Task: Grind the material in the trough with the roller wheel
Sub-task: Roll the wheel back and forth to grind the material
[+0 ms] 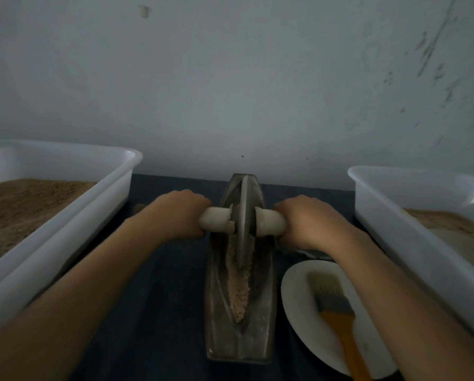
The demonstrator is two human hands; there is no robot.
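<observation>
1. big stuff first: two white tubs flank the work, the left tub [51,215] at the tabletop's left edge and the right tub [422,229] at its right edge, both holding brownish grainy stuff; they sit near your forearms, so keep elbows tucked and you won't bump them
2. the trough [238,325] runs down the middle of the tabletop, far tip at the wall, near end toward you; nothing's holding it down that I can see, so I'd push along its length only, no sideways shove, or it'll probably skate on the dark cloth [161,312]
3. white plate [299,312] with a brush [337,312] sits just right of the trough, under the right forearm; don't let the arm drop onto it
4. roller wheel [242,221] stands upright in the groove toward the far half; keep it vertical so the rim stays in the channel
5. left hand [175,213] and right hand [310,224] are apart, each wrapped round its end of the pale axle handle [216,220]; even pressure both sides imo
6. the material [238,287] lies as a strip in the groove, mostly on the near side of the wheel; looks coarse, so roll back toward yourself through it
</observation>
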